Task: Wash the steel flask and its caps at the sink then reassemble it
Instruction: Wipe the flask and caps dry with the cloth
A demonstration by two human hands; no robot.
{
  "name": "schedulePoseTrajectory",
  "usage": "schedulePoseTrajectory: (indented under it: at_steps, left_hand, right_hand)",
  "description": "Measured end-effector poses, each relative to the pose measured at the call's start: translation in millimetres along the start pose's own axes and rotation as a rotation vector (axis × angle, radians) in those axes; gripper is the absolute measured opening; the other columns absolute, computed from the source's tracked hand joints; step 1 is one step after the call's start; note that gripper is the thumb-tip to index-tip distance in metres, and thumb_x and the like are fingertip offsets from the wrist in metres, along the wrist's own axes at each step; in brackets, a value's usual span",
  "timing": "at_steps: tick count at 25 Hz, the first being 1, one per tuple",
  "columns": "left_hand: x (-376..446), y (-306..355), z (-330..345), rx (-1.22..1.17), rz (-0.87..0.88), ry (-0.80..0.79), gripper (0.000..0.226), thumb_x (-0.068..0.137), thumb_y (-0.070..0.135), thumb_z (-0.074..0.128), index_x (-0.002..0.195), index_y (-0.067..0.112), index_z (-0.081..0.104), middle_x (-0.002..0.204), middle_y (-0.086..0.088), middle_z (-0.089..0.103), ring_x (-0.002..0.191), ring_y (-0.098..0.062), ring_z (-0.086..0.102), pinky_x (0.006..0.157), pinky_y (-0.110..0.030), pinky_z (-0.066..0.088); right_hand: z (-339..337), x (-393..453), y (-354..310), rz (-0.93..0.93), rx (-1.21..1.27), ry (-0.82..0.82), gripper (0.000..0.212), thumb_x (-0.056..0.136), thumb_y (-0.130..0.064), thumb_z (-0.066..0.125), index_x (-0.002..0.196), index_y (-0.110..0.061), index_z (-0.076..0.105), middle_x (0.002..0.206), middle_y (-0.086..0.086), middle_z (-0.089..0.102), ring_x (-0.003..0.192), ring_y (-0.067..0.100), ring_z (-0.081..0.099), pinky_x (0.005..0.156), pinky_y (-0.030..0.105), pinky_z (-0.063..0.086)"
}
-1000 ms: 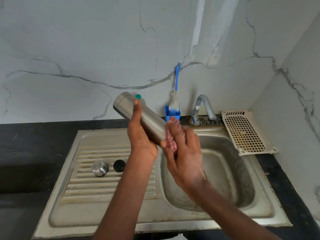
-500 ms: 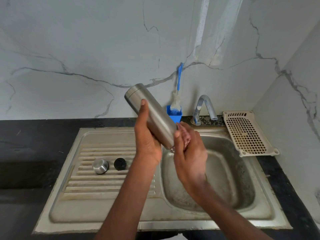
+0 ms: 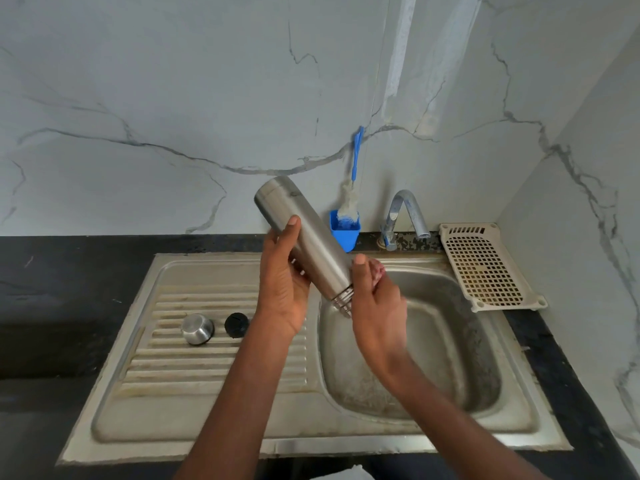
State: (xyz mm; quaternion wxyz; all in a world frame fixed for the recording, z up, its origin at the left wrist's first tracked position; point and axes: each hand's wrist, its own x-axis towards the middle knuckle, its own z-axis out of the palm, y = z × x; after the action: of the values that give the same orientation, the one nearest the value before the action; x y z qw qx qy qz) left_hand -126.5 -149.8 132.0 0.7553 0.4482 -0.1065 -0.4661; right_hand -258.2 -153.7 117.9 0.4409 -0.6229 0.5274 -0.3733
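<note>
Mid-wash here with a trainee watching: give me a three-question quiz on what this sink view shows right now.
1. True or false: the steel flask has its mouth tilted down toward the sink basin.
2. Where do the steel cap and black cap lie? A) in the basin B) on the ribbed drainboard C) on the beige rack
3. Fill in: the ____ hand grips the flask's body.

Key: 1 true; 2 B; 3 left. The right hand works at the threaded mouth.
</note>
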Motion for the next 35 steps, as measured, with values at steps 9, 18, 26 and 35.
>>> schedulePoseTrajectory:
  at_steps: [9,18,26,35]
  left_hand:
    - [-9.8,2.5,10.4,-0.071,-0.087,0.026,0.059,0.085,0.054,0.076,0.123,0.009,0.067,0.092,-0.012,0.072,0.082,-0.024,0.071,0.079,-0.041,0.061]
    - [-8.4,0.9,-13.0,-0.039,-0.236,-0.167,0.09,0.095,0.079,0.045,0.148,0.006,0.057,0.145,-0.021,0.062,0.134,-0.032,0.061,0.115,-0.048,0.047]
    - [-21.6,8.4,-10.5,-0.091,-0.217,-0.232,0.064,0.103,0.058,0.051,0.142,0.009,0.064,0.138,-0.019,0.066,0.125,-0.032,0.066,0.104,-0.046,0.054]
    - [1.3,2.2,-24.4,-0.03,-0.043,-0.111,0.056,0.104,0.043,0.06,0.144,0.004,0.058,0.137,-0.027,0.062,0.121,-0.041,0.064,0.107,-0.055,0.051]
  right_hand:
    - [-9.6,11.3,-24.4,0.645,0.388,-0.49,0.078,0.105,-0.068,0.026,0.103,-0.005,0.072,0.084,0.022,0.072,0.063,0.027,0.066,0.05,0.029,0.047]
    - [10.9,-18.7,-11.9,-0.58,-0.316,-0.244,0.064,0.11,-0.049,0.037,0.166,-0.037,0.009,0.174,-0.007,0.004,0.16,0.008,0.002,0.127,0.042,0.024]
    - [11.5,54.7,-67.7,-0.083,0.222,-0.419,0.059,0.106,-0.062,0.036,0.16,-0.039,0.031,0.161,-0.018,0.04,0.145,-0.003,0.038,0.126,0.034,0.03]
    - [-2.2,-18.1,-18.9,-0.516,-0.063,-0.422,0.061,0.109,-0.039,0.046,0.164,-0.036,0.018,0.173,-0.016,-0.01,0.159,0.005,-0.003,0.128,0.035,0.021]
